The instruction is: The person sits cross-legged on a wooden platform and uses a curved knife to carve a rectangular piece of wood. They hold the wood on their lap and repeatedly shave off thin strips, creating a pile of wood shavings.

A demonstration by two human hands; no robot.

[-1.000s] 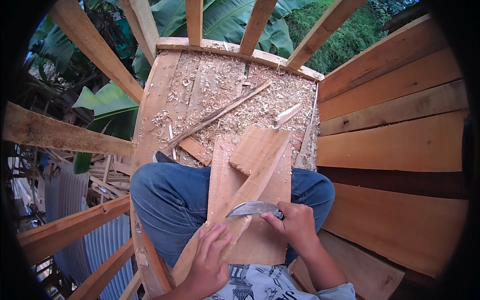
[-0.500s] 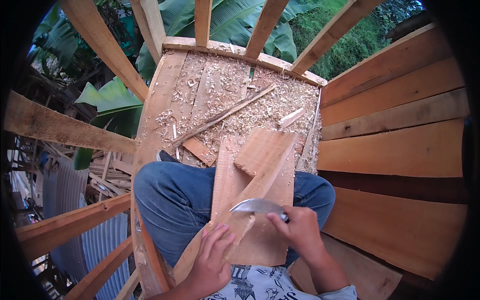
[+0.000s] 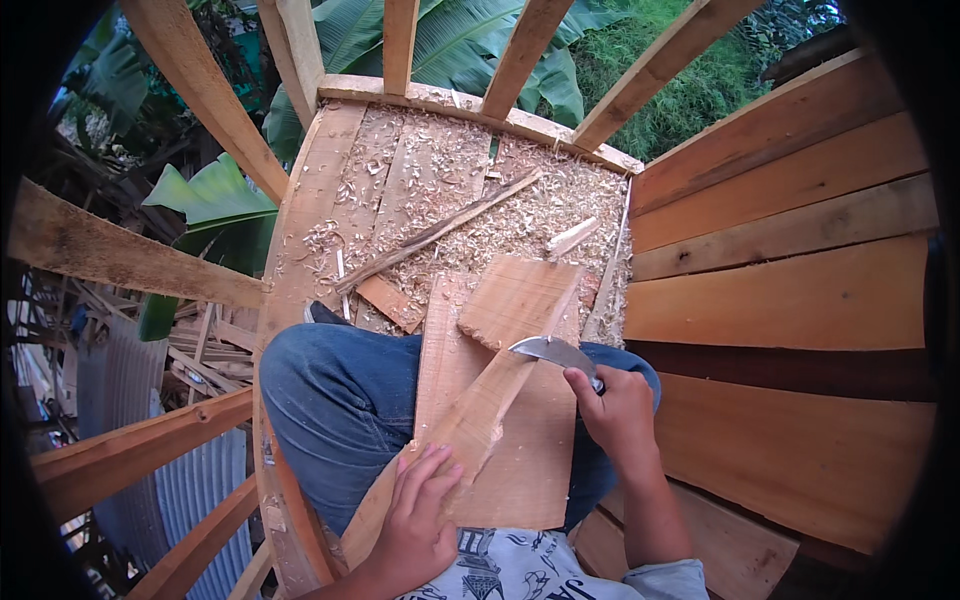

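Note:
A knife [image 3: 556,352] with a broad curved blade is in my right hand [image 3: 618,412], its handle mostly hidden by the closed fingers. Its blade lies against the edge of a paddle-shaped piece of wood [image 3: 478,412], where the narrow shaft meets the wide, square end. My left hand [image 3: 418,515] grips the shaft near my body, fingers laid over it and thumb out of sight. Beneath the piece a flat board [image 3: 525,470] rests across my lap. A rough, splintered cut shows on the shaft's right edge, between the two hands.
Wood shavings [image 3: 440,170] cover the plank floor ahead, with a long thin stick [image 3: 440,230], a short offcut [image 3: 572,238] and a small flat block [image 3: 390,302]. Slatted posts [image 3: 398,45] fence the front and left. A plank wall [image 3: 775,285] stands on the right.
My right hand has moved the knife forward and to the right, from the middle of the shaft up to the wide end. My left hand stays on the shaft.

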